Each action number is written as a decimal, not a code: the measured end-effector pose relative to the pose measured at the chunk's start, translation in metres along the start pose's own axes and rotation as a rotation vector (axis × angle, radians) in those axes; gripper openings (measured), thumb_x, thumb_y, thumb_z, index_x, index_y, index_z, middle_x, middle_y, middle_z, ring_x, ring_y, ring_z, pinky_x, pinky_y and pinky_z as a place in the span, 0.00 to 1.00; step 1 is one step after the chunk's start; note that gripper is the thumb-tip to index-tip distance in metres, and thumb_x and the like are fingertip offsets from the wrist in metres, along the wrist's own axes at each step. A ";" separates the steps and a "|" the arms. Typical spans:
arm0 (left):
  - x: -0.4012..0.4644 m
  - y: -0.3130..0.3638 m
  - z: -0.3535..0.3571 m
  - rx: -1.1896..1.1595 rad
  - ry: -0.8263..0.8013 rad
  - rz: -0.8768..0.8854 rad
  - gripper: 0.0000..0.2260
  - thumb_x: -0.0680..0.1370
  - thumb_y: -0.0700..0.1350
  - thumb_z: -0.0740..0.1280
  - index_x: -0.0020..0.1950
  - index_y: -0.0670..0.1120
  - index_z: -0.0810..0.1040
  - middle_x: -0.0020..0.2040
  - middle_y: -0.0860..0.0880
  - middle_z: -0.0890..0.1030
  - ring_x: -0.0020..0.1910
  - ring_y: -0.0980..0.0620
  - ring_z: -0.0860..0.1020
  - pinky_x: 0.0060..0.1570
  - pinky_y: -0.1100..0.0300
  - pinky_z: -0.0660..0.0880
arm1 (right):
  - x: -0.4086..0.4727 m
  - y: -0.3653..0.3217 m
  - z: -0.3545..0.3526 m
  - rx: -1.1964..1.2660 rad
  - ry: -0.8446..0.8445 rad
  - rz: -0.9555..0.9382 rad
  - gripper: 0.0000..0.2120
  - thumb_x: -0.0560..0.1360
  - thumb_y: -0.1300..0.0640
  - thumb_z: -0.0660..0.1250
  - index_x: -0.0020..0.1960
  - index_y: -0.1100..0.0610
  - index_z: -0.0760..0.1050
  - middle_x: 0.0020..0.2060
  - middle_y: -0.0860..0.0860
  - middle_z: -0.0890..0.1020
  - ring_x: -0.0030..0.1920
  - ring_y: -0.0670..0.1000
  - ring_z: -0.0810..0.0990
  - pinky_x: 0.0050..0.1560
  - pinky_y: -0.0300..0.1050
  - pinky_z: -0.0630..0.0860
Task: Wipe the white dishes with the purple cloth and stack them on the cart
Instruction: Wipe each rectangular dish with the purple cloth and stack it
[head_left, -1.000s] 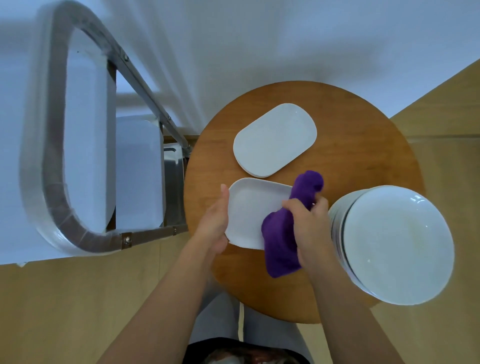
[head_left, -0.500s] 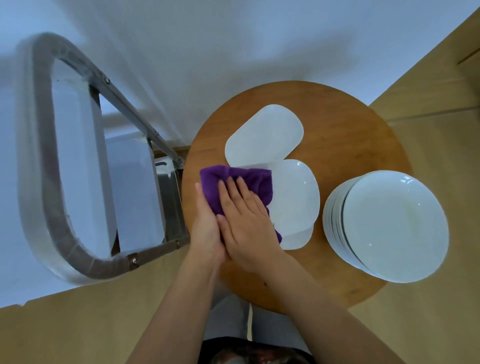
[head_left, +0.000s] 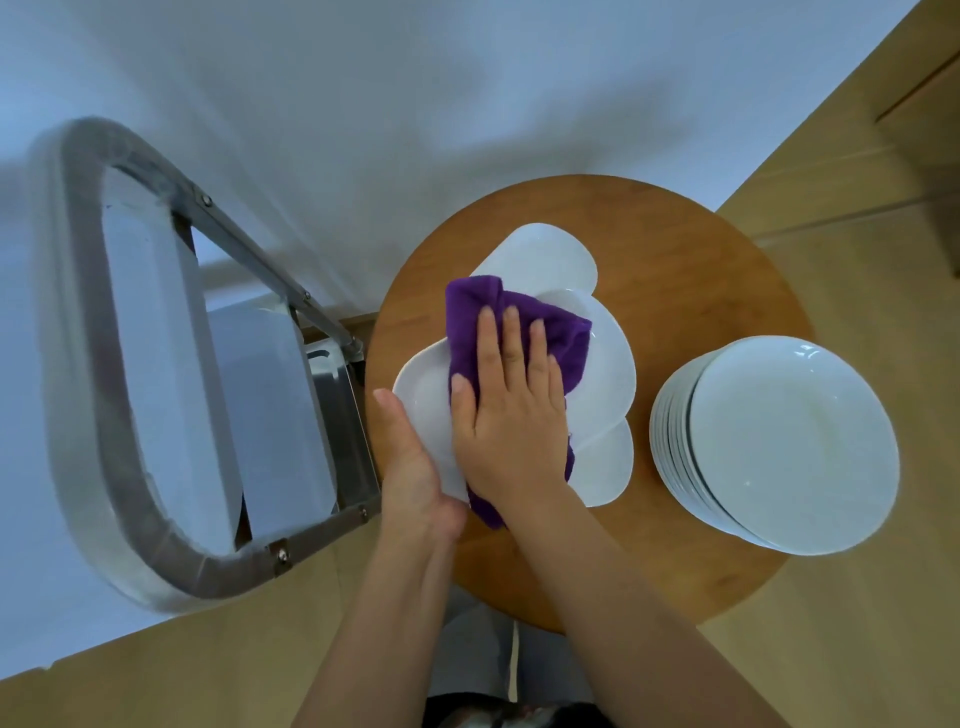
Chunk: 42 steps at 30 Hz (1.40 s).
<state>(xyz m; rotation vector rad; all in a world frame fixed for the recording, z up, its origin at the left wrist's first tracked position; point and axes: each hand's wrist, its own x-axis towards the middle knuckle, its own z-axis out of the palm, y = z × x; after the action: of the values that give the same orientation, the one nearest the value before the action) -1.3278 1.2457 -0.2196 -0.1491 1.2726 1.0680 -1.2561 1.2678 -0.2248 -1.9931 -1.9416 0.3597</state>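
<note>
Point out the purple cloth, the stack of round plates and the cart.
purple cloth (head_left: 566, 338), head view, right part beside the fingers
plate stack (head_left: 789, 441), head view, top plate's centre
cart (head_left: 88, 364), head view, handle bar

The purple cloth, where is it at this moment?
In the head view, the purple cloth lies on a white rectangular dish on the round wooden table, pressed flat under the right hand, left of the stack of round white plates.
</note>
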 end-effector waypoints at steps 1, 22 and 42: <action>0.000 0.002 -0.001 -0.013 -0.014 0.005 0.32 0.62 0.73 0.57 0.56 0.54 0.78 0.50 0.45 0.85 0.50 0.42 0.83 0.45 0.46 0.81 | 0.006 0.003 -0.002 0.001 0.008 0.027 0.26 0.79 0.48 0.46 0.75 0.56 0.57 0.72 0.56 0.65 0.72 0.61 0.61 0.71 0.54 0.56; 0.007 0.005 0.007 -0.166 0.051 0.106 0.15 0.75 0.68 0.59 0.49 0.60 0.76 0.39 0.54 0.85 0.38 0.52 0.84 0.34 0.55 0.79 | 0.029 0.056 -0.033 1.081 0.168 0.871 0.14 0.69 0.46 0.73 0.49 0.52 0.76 0.43 0.48 0.81 0.43 0.48 0.82 0.39 0.41 0.80; 0.005 0.045 0.028 0.540 -0.275 -0.019 0.19 0.70 0.63 0.65 0.56 0.56 0.75 0.52 0.50 0.84 0.51 0.47 0.82 0.50 0.47 0.80 | 0.022 0.076 -0.067 1.073 -0.328 0.692 0.09 0.68 0.53 0.75 0.45 0.51 0.76 0.34 0.44 0.84 0.35 0.46 0.83 0.31 0.37 0.77</action>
<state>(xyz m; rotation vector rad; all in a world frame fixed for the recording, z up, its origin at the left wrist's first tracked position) -1.3406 1.2909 -0.1938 0.3827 1.2592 0.6689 -1.1587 1.2848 -0.1930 -1.7481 -0.7215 1.5655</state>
